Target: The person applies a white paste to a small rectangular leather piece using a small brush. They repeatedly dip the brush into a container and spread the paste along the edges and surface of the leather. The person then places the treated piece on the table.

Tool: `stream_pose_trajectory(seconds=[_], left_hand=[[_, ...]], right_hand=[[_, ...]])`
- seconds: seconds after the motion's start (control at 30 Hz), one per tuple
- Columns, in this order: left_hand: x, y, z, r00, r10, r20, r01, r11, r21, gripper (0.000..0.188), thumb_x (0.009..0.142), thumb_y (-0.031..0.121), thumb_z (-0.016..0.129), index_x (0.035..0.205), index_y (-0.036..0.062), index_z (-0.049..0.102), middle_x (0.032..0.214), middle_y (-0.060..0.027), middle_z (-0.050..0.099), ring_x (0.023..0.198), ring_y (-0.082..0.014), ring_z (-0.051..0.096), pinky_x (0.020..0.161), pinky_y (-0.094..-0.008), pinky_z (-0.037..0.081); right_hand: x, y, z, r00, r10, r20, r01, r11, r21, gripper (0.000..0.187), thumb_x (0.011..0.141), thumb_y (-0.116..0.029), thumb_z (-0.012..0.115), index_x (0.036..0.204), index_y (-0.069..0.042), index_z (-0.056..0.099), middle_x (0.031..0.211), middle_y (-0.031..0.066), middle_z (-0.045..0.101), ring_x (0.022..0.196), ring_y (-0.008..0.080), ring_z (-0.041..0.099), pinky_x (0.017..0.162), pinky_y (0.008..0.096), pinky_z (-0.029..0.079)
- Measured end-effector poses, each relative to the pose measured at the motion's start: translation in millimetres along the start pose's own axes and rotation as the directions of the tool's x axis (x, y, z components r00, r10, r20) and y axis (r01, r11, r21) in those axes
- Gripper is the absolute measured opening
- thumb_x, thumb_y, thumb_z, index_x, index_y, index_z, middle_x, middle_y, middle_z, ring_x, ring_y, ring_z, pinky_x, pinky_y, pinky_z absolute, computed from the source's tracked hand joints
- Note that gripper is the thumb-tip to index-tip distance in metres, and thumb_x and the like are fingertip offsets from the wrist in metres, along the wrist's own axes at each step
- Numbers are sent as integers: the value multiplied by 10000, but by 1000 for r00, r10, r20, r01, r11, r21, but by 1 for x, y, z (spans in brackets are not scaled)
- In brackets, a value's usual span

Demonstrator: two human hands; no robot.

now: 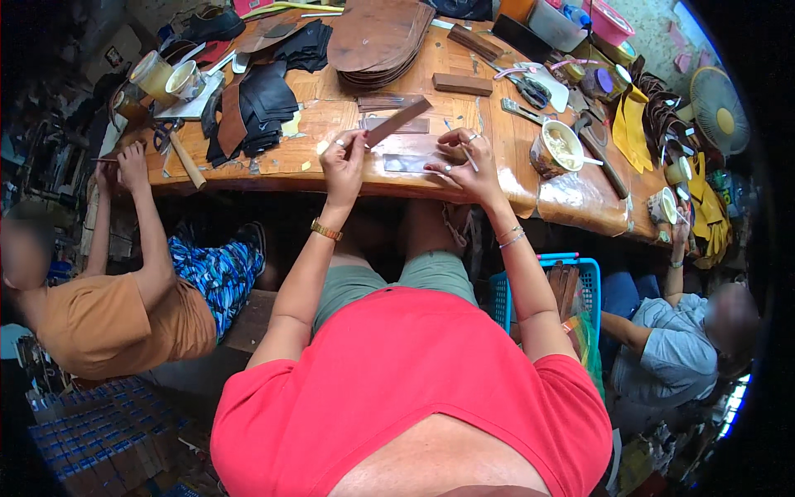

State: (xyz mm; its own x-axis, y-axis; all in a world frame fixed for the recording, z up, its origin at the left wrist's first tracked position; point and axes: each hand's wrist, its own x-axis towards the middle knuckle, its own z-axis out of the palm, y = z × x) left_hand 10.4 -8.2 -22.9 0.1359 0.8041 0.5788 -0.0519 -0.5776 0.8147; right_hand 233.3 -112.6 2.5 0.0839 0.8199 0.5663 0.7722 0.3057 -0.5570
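My left hand (pixel 343 172) pinches the lower end of a brown leather strip (pixel 399 121), which slants up to the right above the table. My right hand (pixel 470 166) has a slim pen (pixel 470 156) lodged between its fingers, its bluish end pointing up and left. The fingertips of that hand rest at the right end of a flat, shiny rectangular plate (pixel 403 163) lying near the table's front edge. Behind it lies another flat rectangular piece (pixel 407 126), partly covered by the raised strip.
Stacked brown leather panels (pixel 377 41) stand at the back of the wooden table (pixel 281 161), with black leather pieces (pixel 263 103) to the left. A brown block (pixel 462 84), scissors (pixel 532 91) and a tub (pixel 556 151) stand right. Co-workers sit either side; a blue basket (pixel 590 286) is at my right.
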Motion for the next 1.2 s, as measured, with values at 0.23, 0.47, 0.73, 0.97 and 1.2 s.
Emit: stream_pose_trajectory(seconds=[0.23,0.47,0.73,0.97,1.2], left_hand=[[4,7,-24,997,-38,-64,37,999,-8,169,984,135,614,974,-23,674,812,5,658,734,-50,582,679,-211,470],[3,21,-38,974,220,55,-226,924,308,67,931,45,631,928,-7,672,825,-113,671,730,-217,651,665,-299,501],[-10,26,-9,705,448,549,-667,682,300,183,832,71,695,1009,87,656,955,-54,685,841,-213,654,748,-343,500],[-17,21,-18,717,414,561,-660,663,354,203,813,161,734,998,95,682,976,-27,685,847,-195,642,774,-345,480],[-11,26,-18,854,155,496,-359,867,346,135,795,145,761,902,69,727,1029,-63,711,977,-242,639,891,-370,428]], right_hand=[[3,1,-3,981,65,181,-92,985,148,277,632,-157,838,804,-54,647,795,100,664,821,242,638,740,369,493],[43,47,-26,970,205,131,-243,777,581,150,761,110,661,820,-22,619,780,65,673,783,149,672,731,278,559],[127,143,-34,982,159,-100,-121,943,308,95,755,30,710,825,-12,660,780,58,697,761,140,679,660,293,545],[96,89,-27,969,81,-234,-79,997,21,134,745,-68,759,847,-16,688,773,110,703,794,188,681,736,311,512],[3,21,-20,973,80,215,-165,897,410,364,672,-170,868,956,-62,667,1064,79,715,989,189,641,894,330,471]])
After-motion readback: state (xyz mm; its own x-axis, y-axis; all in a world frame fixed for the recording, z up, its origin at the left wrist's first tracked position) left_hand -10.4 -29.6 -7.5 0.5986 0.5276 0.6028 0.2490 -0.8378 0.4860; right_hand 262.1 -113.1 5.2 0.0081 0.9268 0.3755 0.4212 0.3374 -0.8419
